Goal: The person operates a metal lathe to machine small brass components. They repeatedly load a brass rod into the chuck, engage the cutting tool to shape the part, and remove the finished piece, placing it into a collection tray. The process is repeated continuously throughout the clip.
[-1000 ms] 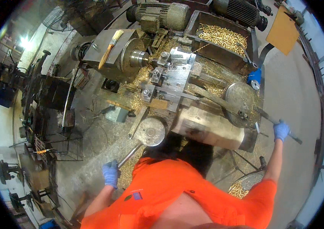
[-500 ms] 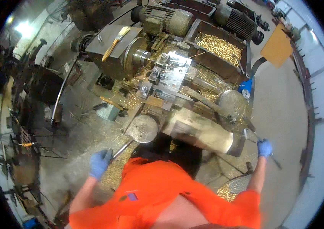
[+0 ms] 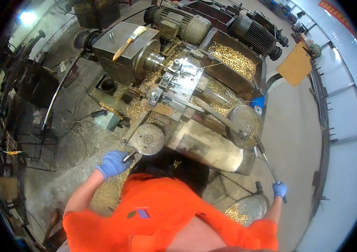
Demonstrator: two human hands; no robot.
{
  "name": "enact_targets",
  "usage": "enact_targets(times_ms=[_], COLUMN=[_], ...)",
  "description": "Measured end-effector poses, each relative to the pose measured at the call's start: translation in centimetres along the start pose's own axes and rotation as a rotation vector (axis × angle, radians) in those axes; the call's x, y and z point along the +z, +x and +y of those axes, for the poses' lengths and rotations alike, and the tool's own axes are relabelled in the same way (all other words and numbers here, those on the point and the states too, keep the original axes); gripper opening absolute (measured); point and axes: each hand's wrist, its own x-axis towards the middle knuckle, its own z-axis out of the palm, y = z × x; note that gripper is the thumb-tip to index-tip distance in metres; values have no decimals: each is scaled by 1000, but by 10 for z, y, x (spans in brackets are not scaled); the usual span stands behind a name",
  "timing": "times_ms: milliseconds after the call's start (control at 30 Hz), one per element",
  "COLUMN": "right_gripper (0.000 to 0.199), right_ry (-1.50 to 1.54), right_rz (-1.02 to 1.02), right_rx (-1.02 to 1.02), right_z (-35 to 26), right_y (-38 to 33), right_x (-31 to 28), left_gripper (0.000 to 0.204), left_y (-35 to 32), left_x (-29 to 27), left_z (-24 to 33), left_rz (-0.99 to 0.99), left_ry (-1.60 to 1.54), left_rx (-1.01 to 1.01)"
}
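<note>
On the left, the blue-gloved left hand is wrapped around a short lever, which juts from the fist up and right toward a round metal disc just beside it. Farther right, a second disc bears a long lever slanting down rightward; the right hand is clenched around it near its lower end.
</note>
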Motion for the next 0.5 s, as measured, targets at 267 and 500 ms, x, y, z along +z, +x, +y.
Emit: enact_targets(times_ms=[267, 500], right_gripper=[31, 38], right_ry=[92, 94], right_rz=[66, -55], right_rx=[66, 125], right_z=[-10, 2], right_y=[-9, -12], right_x=[-3, 5], left_gripper=[25, 27], left_y=[-5, 3], left_x=[-4, 6], left_z=[3, -10], left_rz=[-20, -10], left_ry=[0, -42], left_rx=[-8, 27])
